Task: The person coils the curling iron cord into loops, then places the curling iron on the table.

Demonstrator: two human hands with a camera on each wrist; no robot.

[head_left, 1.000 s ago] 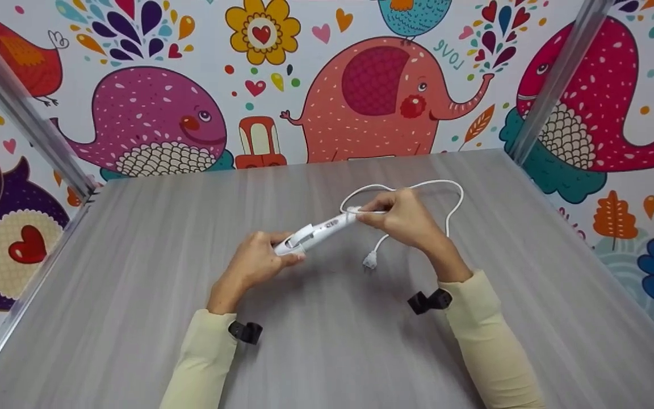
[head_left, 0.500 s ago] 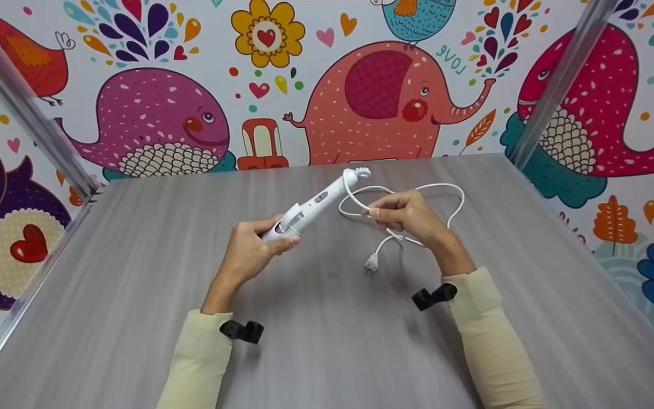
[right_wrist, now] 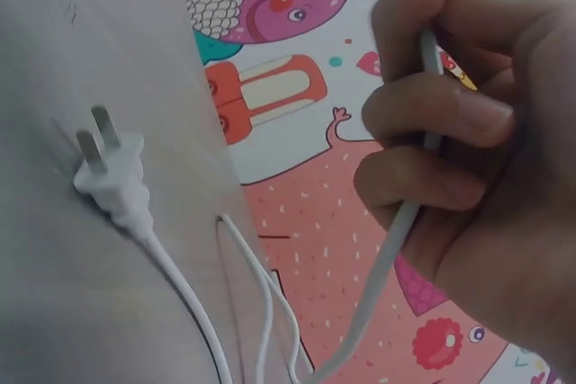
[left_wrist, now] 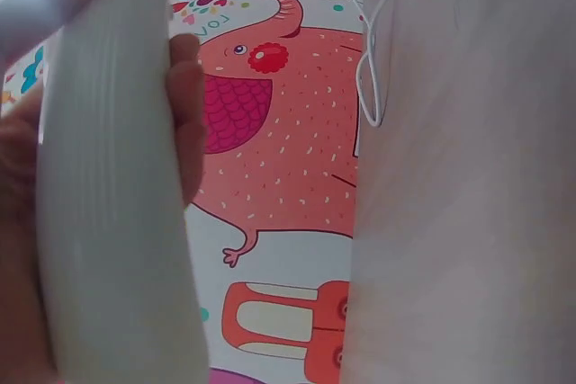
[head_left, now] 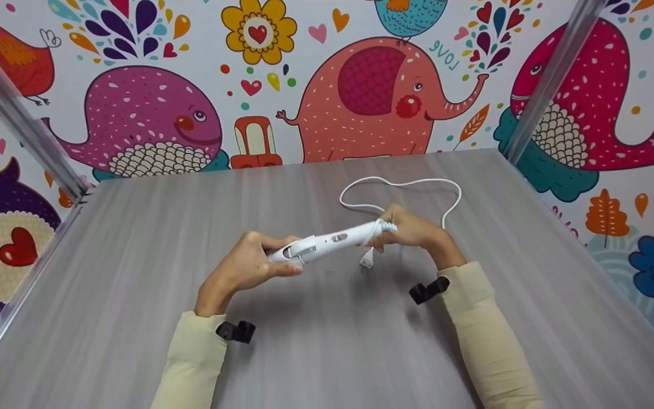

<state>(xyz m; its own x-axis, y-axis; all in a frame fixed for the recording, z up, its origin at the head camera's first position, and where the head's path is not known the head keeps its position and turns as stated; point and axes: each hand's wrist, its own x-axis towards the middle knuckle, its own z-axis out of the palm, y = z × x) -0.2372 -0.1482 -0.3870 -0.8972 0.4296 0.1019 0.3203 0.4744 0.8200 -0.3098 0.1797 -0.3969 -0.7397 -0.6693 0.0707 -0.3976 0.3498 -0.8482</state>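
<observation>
My left hand (head_left: 242,264) grips one end of a white hair iron (head_left: 330,241), thumb along the near side. In the left wrist view the iron's smooth, ridged body (left_wrist: 117,177) fills the left side, with curled fingers (left_wrist: 186,114) around it. My right hand (head_left: 415,230) is at the iron's other end, just behind its coiled cord guard (head_left: 386,226). In the right wrist view, curled fingers (right_wrist: 423,110) hold the white power cord (right_wrist: 382,263) across the palm. Part of the cord near the guard is hidden by the hand.
The cord loops (head_left: 429,180) over the grey table (head_left: 134,284) behind my right hand. Its two-pin plug (right_wrist: 117,186) is at the cord's free end, below the iron in the head view. A patterned wall (head_left: 281,85) and metal posts (head_left: 554,79) border the table.
The iron first tilted up with its cord end away from the right hand, then swung down flatter. My right hand has moved from holding the cord apart to behind that end.
</observation>
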